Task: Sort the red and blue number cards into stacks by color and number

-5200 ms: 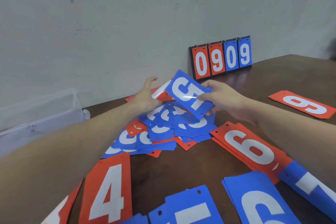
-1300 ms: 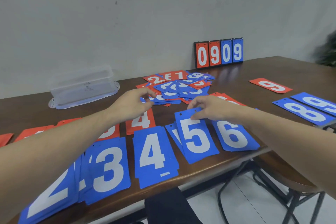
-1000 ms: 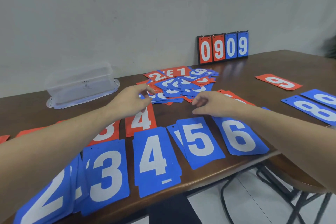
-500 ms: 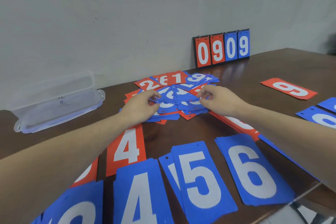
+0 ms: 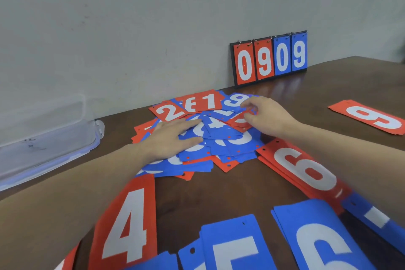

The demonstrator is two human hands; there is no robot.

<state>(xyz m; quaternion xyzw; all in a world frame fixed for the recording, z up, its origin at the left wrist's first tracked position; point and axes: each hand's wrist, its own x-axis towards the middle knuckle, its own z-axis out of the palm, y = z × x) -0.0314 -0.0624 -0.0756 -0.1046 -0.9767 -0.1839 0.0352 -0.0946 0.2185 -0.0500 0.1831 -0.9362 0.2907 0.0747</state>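
Number cards (image 5: 219, 136) lie in a jumbled heap mid-table, long axes pointing every way; your left hand (image 5: 173, 138) presses flat on them, fingers straight. Your right hand (image 5: 266, 116) pinches a card at the far side. Far right, a scoreboard (image 5: 270, 59) reads 0909.

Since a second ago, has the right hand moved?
Yes. The right hand went from above the blue 5 stack away toward the scoreboard, onto the mixed pile.
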